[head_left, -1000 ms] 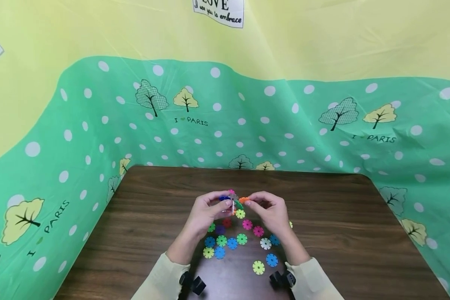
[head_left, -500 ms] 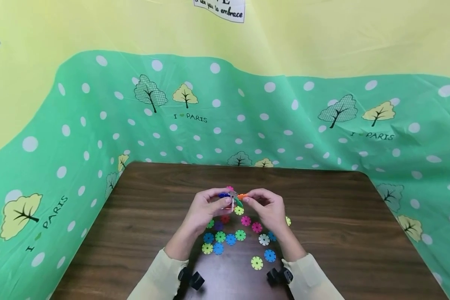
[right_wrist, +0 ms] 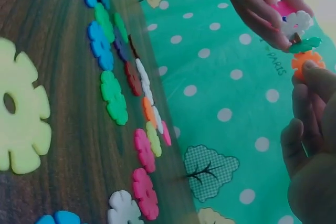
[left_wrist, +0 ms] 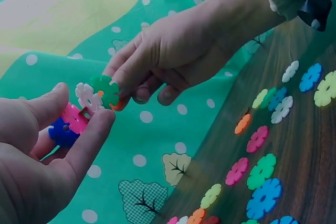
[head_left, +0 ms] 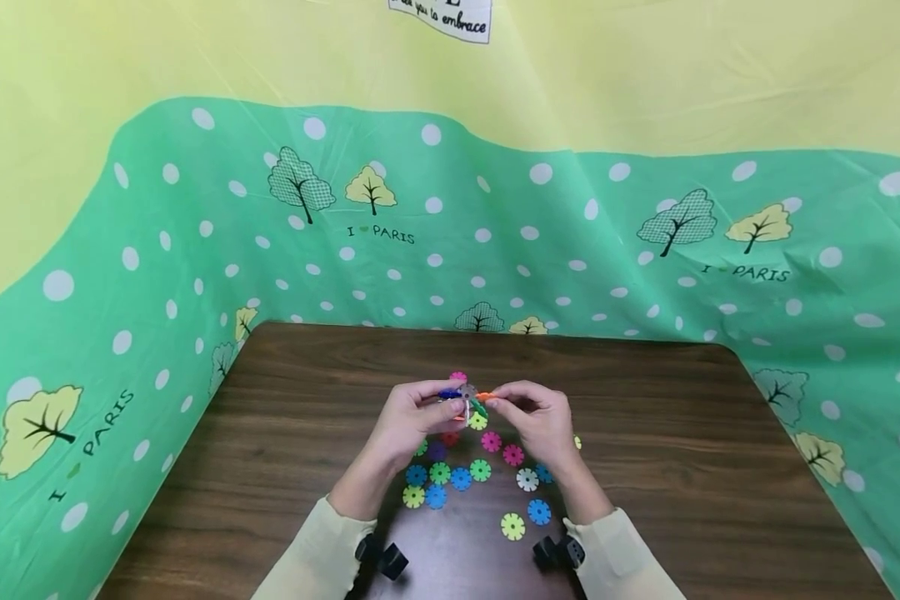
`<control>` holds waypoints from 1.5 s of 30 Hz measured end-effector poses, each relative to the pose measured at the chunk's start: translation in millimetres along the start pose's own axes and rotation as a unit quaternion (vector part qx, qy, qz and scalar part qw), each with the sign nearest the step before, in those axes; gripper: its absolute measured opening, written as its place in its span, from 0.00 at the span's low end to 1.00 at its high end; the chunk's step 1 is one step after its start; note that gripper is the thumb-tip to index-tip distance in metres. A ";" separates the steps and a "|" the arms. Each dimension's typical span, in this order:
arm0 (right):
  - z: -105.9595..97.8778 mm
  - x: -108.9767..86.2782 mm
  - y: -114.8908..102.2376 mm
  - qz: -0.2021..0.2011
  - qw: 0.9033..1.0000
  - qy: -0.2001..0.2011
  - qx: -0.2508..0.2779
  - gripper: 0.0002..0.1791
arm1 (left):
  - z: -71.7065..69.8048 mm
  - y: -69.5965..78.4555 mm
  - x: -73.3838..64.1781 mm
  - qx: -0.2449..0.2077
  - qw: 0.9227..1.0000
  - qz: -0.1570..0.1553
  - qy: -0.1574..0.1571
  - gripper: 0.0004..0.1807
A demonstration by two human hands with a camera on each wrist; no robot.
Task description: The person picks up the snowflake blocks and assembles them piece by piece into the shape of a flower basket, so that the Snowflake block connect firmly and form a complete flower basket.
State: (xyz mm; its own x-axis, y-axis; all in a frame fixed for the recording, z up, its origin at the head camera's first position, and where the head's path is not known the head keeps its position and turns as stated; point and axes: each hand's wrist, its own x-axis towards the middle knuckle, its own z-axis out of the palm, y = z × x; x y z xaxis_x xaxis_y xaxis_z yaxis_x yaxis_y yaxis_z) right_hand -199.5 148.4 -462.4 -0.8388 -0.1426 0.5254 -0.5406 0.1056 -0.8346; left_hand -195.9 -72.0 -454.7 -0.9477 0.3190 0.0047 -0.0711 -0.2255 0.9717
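Head view: the left hand (head_left: pixel 412 425) has its fingers gripping an apparently linked cluster (right_wrist: pixel 297 22), the right hand (head_left: pixel 543 421) pinches an orange disc (right_wrist: pixel 300 61) at its edge, seating unclear, and many loose discs (right_wrist: pixel 145 192) lie unjoined on the surface (right_wrist: pixel 47 19) below the cluster.

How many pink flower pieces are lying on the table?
3: one pink piece beyond the left hand, and two pink pieces side by side, nearer the viewer. Others may be hidden.

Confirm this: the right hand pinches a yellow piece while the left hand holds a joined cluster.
The colour is wrong: the right hand pinches an orange piece, as the right wrist view shows. The left hand does hold a joined cluster.
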 end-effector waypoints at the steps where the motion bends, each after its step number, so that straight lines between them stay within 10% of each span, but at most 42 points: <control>1: 0.4 -0.4 -0.4 -0.003 1.000 0.004 -0.001 0.06 | 0.2 0.0 -0.1 -0.004 1.000 -0.002 0.000 0.22; 31: 4.0 3.0 -6.0 -0.121 0.992 0.003 -0.041 0.12 | -5.4 -2.4 3.0 -0.027 0.999 -0.015 -0.018 0.23; 45: 0.7 2.8 5.5 -0.009 1.000 0.019 -0.006 0.09 | -5.2 -2.2 3.8 -0.079 0.996 -0.028 -0.037 0.25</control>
State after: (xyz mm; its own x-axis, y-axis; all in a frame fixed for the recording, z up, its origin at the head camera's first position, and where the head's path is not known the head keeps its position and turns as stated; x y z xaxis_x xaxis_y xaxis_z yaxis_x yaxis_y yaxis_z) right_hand -204.8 147.9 -465.6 -0.8305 -0.1079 0.5465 -0.5564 0.1147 -0.8230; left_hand -201.0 -75.1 -458.1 -0.9153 0.4019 -0.0256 -0.1776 -0.3457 0.9214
